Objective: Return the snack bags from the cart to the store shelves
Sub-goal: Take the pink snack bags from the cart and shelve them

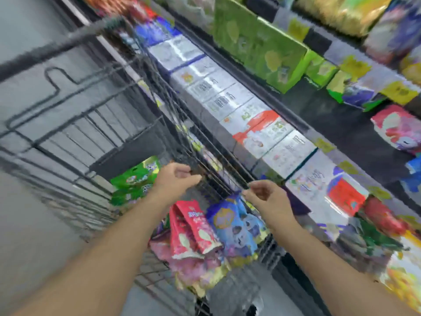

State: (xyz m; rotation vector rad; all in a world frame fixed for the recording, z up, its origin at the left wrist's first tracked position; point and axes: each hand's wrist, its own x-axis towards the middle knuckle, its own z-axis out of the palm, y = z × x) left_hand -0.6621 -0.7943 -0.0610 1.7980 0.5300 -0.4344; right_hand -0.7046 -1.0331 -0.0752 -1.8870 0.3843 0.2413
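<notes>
**Hands over cart, bags below**

I am holding both hands empty, fingers loosely curled: left hand (175, 179), right hand (264, 197). Snack bags are lying in the cart (75, 124) beneath them; the blue bag (234, 226), long axis running away from me, is lying nearest my right hand, shelves (314, 131) rightward.
</notes>
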